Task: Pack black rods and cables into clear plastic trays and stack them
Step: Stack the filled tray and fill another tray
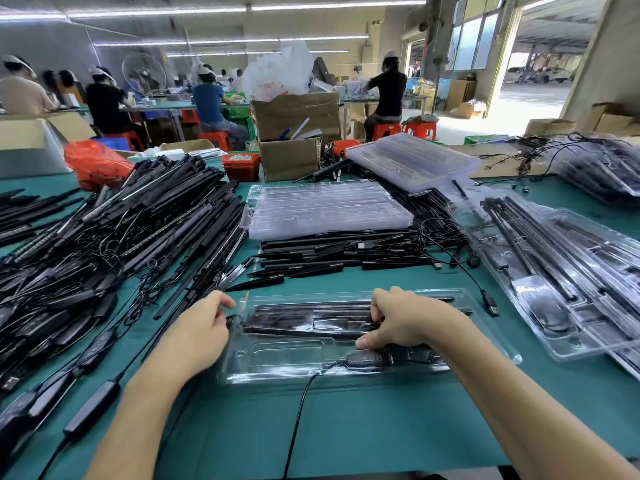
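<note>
Right hand (403,320) hides the tray's (485,344) rods.

The hall is bright and evenly lit by ceiling light strips (242,8); daylight blows out the open doorway (533,95) at right. Glare streaks the clear trays (329,209). Wide-angle bending curves the edges, and both hands look slightly motion-blurred.

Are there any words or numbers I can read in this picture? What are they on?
None can be read.
White plastic bag in the cardboard box: red print, too blurred to read.
Small red box: light pattern on top, too small to tell.
Clear tray under the hands, black rods, cables: no labels visible.
</note>
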`<state>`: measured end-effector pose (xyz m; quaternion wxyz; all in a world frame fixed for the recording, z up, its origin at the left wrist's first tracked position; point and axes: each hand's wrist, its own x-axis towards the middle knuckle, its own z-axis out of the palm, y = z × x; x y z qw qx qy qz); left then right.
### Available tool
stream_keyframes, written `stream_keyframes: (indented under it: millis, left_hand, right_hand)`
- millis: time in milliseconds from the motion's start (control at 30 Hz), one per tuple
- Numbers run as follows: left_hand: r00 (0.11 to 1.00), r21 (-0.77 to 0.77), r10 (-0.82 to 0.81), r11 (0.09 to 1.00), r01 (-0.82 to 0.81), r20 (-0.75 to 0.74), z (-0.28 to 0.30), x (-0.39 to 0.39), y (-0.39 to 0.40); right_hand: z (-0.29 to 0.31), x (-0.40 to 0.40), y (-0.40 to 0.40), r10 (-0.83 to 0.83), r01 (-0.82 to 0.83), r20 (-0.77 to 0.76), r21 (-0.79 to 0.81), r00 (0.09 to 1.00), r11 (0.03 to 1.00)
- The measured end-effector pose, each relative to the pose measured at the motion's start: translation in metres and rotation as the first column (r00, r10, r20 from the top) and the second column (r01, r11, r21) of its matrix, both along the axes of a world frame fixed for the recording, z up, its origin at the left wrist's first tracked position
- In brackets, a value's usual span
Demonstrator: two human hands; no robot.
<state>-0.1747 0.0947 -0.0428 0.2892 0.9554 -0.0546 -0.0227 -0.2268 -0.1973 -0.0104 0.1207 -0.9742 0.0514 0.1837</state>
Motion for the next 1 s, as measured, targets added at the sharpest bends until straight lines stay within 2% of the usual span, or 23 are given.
stream_keyframes:
  millis: [133,267,367,433,500,567,633,700,767,867,933,1000]
  left_hand:
    - [0.997,0.048,-0.071,0.996,0.073,-0.028,0.007,0.001,0.014]
    - [0.997,0.065,-0.063,0.996,0.065,-0.039,0.016,0.005,0.024]
    - [0.994,0.069,0.077,0.994,-0.082,0.077,0.021,0.005,0.036]
    - [0.974,0.138,0.136,0.977,-0.163,0.182,0.022,0.002,0.038]
    - [0.955,0.281,0.093,0.944,-0.175,0.282,0.024,-0.007,0.029]
    - [0.948,0.268,-0.038,0.962,-0.051,0.317,0.024,-0.013,0.01]
    - [0.952,0.137,-0.139,0.985,0.105,0.274,0.022,-0.019,-0.011]
    - [0.969,0.107,-0.163,0.984,0.145,0.187,0.016,-0.02,-0.031]
    - [0.986,0.195,-0.135,0.974,0.114,0.097,0.007,-0.018,-0.046]
    - [0.995,0.427,-0.089,0.902,0.062,0.044,-0.004,-0.017,-0.062]
    - [0.997,0.487,-0.06,0.873,0.034,0.038,-0.01,-0.019,-0.067]
    - [0.997,0.483,-0.063,0.875,0.035,0.042,-0.014,-0.021,-0.068]
  right_hand:
    - [-0.001,0.002,0.001,-0.006,0.006,0.001,-0.001,1.0,1.0]
    - [0.0,0.001,0.001,0.002,-0.002,-0.004,-0.008,1.0,1.0]
    - [0.001,0.001,0.002,-0.001,0.001,-0.008,-0.016,1.0,1.0]
    - [0.001,0.0,0.003,0.0,0.0,-0.008,-0.026,1.0,1.0]
    - [0.0,0.0,0.005,0.005,-0.005,-0.006,-0.043,1.0,0.999]
    - [0.0,-0.001,0.008,0.014,-0.013,0.007,-0.075,1.0,0.997]
    - [-0.001,-0.002,0.011,0.021,-0.019,0.02,-0.101,1.0,0.995]
    - [-0.002,-0.003,0.012,0.021,-0.017,0.034,-0.112,0.999,0.994]
    - [-0.004,-0.004,0.013,0.025,-0.018,0.052,-0.127,0.998,0.992]
    - [-0.009,-0.005,0.019,0.041,-0.027,0.08,-0.173,0.996,0.985]
    - [-0.011,-0.005,0.019,0.075,-0.055,0.103,-0.187,0.992,0.981]
    - [-0.01,-0.005,0.016,0.075,-0.065,0.08,-0.122,0.994,0.99]
